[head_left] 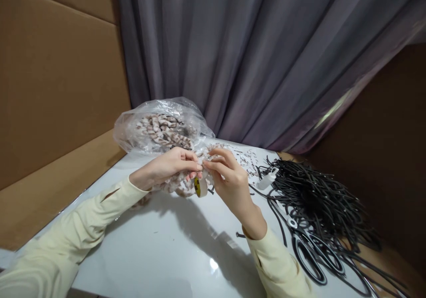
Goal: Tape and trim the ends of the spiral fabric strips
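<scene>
"Head view: where did the fluffy brown-and-white fabric strand [176,188] lie?"

"On the glossy white tabletop [166,244], below and between the hands. Its pale upper part reached the fingertips."

"And the hands?"

"Both were closed in a pinch. The left hand [175,164] and the right hand [229,178] met at the strand, though their fingers hid exactly what they gripped."

"Did anything crowd them?"

"A tape roll with a yellow-and-black centre [201,187] was just below the fingertips. Behind the left hand sat a clear plastic bag [128,131] with more fluffy strands [163,129] inside."

"What about the right side?"

"Past the right hand were a small white bottle [267,179], a tangled heap of black cords [319,196] and large dark-handled scissors [308,256], partly among the cords."
</scene>
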Demonstrator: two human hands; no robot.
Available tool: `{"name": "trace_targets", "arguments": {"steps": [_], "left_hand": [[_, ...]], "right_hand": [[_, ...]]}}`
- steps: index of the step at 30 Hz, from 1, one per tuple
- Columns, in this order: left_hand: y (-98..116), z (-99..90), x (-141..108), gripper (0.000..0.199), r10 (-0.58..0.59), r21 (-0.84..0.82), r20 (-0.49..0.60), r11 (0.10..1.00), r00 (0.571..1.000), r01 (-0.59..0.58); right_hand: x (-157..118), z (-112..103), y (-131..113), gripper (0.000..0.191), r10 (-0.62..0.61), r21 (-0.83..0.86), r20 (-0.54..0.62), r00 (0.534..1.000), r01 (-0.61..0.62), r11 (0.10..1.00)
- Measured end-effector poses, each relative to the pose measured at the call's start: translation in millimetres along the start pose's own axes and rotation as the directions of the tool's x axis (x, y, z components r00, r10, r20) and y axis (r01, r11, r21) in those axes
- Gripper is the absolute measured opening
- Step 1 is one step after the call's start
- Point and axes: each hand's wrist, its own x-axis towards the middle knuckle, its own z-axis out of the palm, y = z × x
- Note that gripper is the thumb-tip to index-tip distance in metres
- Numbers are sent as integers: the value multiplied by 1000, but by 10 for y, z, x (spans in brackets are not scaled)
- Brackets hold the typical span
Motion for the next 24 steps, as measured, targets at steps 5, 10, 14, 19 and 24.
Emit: {"name": "trace_targets", "arguments": {"steps": [5,10,14,19,24], "left_hand": [[-18,12,0,17,-4,-17,-4,1000,1000,4],[-27,31,2,14,-1,-47,14,999,1000,1],[-21,47,-2,14,-46,-59,13,997,999,46],[7,81,-39,12,-5,2,-9,1000,1000,5],[33,155,-51,11,-62,10,-24,998,998,62]], "right_hand": [[33,-53,2,22,22,19,79,997,-24,1000],[53,-139,-20,23,53,21,251,967,-60,998],[52,-153,-24,22,70,12,281,957,-76,997],[57,-168,-23,22,114,31,309,944,-129,991],[53,-173,-36,23,153,-40,364,919,-148,988]]}}
